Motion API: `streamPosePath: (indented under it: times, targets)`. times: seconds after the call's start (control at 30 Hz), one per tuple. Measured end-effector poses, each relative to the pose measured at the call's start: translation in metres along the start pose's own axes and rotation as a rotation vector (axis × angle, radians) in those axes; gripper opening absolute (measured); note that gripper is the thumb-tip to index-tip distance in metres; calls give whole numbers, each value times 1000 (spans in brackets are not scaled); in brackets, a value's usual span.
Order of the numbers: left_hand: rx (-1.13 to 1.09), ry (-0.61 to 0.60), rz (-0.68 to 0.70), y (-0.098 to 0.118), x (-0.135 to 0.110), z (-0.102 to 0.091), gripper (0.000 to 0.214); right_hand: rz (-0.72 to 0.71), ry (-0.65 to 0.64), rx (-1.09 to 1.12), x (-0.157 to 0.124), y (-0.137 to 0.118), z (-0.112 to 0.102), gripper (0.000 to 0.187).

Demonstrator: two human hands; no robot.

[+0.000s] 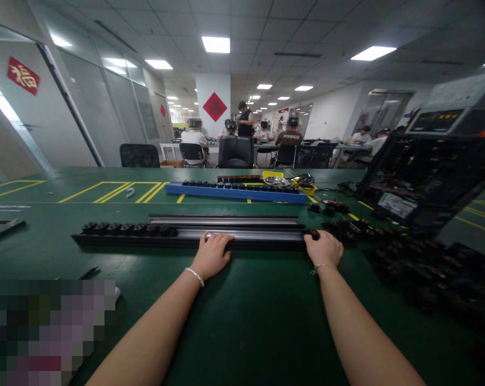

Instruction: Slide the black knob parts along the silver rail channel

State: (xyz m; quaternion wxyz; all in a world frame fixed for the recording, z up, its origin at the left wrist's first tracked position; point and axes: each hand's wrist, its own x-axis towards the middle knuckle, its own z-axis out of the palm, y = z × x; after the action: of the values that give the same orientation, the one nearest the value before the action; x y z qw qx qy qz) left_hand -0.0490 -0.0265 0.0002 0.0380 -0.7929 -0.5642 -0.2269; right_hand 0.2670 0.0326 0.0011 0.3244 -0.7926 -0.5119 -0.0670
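- Across the middle of the green table [266,327]: long black rail [262,244], lying crosswise, just past both hands. Clock calls below: 12 = straight away from the wearer.
- Left hand [212,252]: palm down, half open, fingers a little spread over the rail's near edge near mid-length. Touching for sure; can't tell if it's clamped or just resting. Silvery bracelet [195,276] on that wrist.
- Right hand [326,247]: at 3 o'clock from the left one, well apart from it. Fingers curled, closed in a pinch on a small black part [313,234] at the rail's right end. Part mostly covered by the hand, so its shape is hard to read. Bracelet on this wrist too.
- Row of black parts [127,229]: sits in the rail, between 9 and 10 o'clock from the left hand, packed side by side. Bare shiny channel from there to the right hand.
- Second rail [222,220]: just behind the first at 12, roughly parallel, also with a shiny channel.
- Blue rail [234,193]: farther out at 12 to 1, dark parts lined up along it. Metal dish [277,182] behind its right half.
- Heap of dark parts [431,262]: 3 to 4 o'clock from the right hand, blurry.
- Black machine [411,177]: 2 o'clock, at the table's right side.
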Motion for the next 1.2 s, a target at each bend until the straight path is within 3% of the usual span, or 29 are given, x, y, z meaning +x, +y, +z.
streamPosePath:
  times: [0.53,1.2]
  targets:
    - [3,6,-2,1,0,0,40,1,59,61,6,12,2,37]
    - [-1,-15,-14,2,0,-2,41,173,0,126,13,21,-3,44]
